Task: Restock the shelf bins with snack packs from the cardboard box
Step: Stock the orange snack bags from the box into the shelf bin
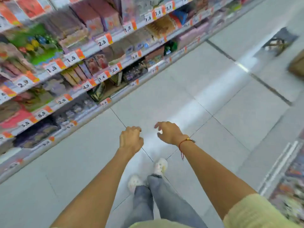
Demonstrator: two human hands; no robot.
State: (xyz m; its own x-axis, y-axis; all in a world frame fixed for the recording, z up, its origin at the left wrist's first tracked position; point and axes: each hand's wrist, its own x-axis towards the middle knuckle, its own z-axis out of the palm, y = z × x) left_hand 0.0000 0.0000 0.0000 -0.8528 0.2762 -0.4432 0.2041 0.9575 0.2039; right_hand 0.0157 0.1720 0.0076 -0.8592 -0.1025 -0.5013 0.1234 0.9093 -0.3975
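I am standing in a shop aisle with both arms stretched out over the tiled floor. My left hand (130, 139) is empty, its fingers curled in loosely. My right hand (167, 131), with a red cord at the wrist, is empty too, fingers loosely bent and spread. Shelves (105, 76) full of blurred snack packs and price tags run along the left. A brown shape that may be the cardboard box (297, 66) shows at the right edge, far from both hands.
Grey floor tiles (189, 96) fill the middle of the aisle. My feet in pale shoes (160, 165) are below my hands. A second shelf unit (289, 178) stands at the lower right. A dark object (278, 41) lies on the floor at the far right.
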